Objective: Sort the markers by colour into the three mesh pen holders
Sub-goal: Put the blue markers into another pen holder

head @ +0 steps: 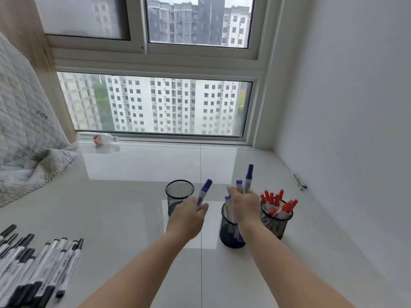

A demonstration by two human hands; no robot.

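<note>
Three black mesh pen holders stand on the glossy white floor. The left holder [179, 192] looks empty. The middle holder [229, 232] has blue markers in it. The right holder [277, 221] is filled with several red markers [274, 201]. My left hand [189, 216] grips a blue marker [203, 194], cap up, between the left and middle holders. My right hand [243, 205] is above the middle holder, closed on blue markers [248, 178] that stick up past my fingers. Several black markers [33, 267] lie in a heap at the bottom left.
A quilted blanket [24, 134] drapes down at the left. A plastic bottle [103, 138] lies by the window sill. A green pen [299, 181] rests against the white wall on the right. A large window fills the far side.
</note>
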